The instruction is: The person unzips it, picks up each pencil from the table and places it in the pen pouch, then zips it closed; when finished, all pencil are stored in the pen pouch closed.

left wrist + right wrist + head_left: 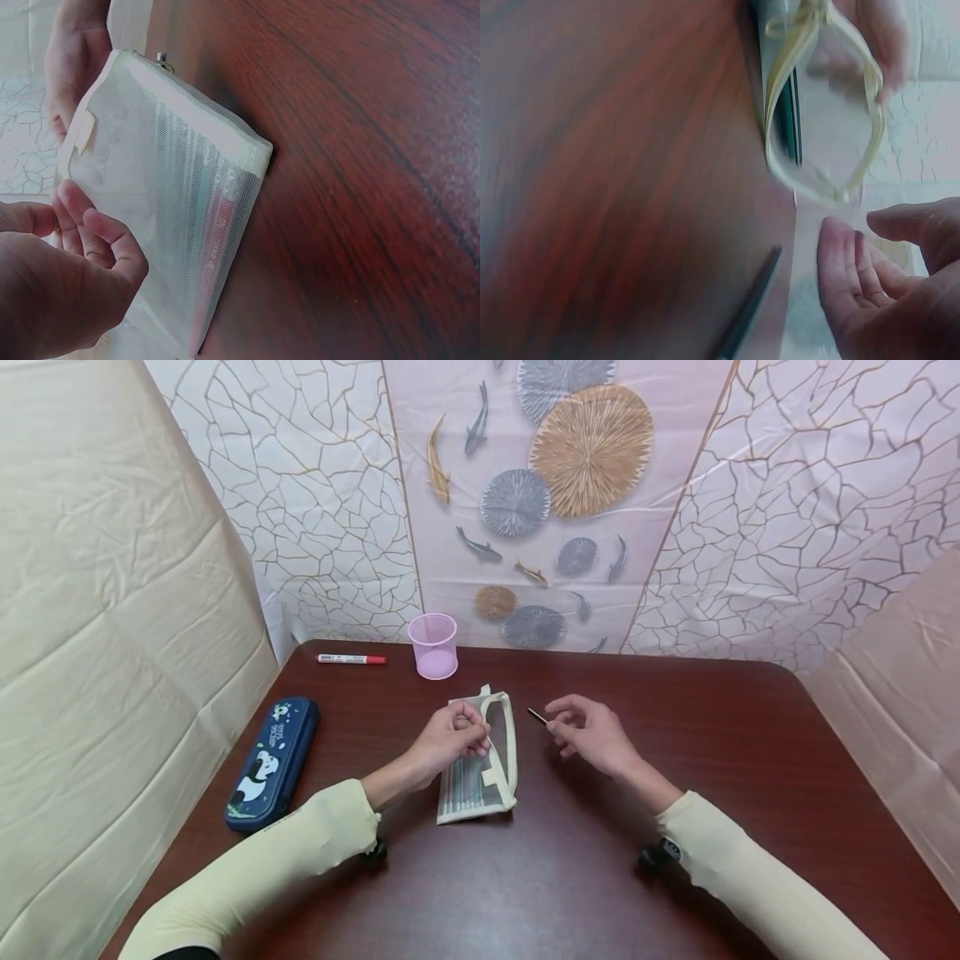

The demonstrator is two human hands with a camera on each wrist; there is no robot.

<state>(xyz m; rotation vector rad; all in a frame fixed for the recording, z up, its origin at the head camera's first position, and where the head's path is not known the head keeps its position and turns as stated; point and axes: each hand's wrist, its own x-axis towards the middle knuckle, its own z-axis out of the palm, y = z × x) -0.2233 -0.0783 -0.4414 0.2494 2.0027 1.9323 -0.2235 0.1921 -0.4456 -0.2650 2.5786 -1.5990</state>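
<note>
My left hand (pixel 453 735) pinches the upper edge of a see-through mesh pencil pouch (pixel 468 793) with cream trim. Its zipped mouth gapes open, as the right wrist view shows with the cream rim (pixel 780 82). Through the mesh, several slim sticks and a red-and-white one (pixel 217 225) are visible. My right hand (pixel 596 735) hovers to the right of the pouch, thumb and fingers apart with nothing between them. By its fingertips is a slim dark pen (pixel 751 307), apart from the hand in the right wrist view.
A dark blue panda pencil case (pixel 273 764) lies at the left of the brown table (pixel 555 877). Toward the back are a red-capped white marker (pixel 351 659) and a pink mesh cup (pixel 435 656). Patterned cloth (pixel 337 527) hangs behind the table.
</note>
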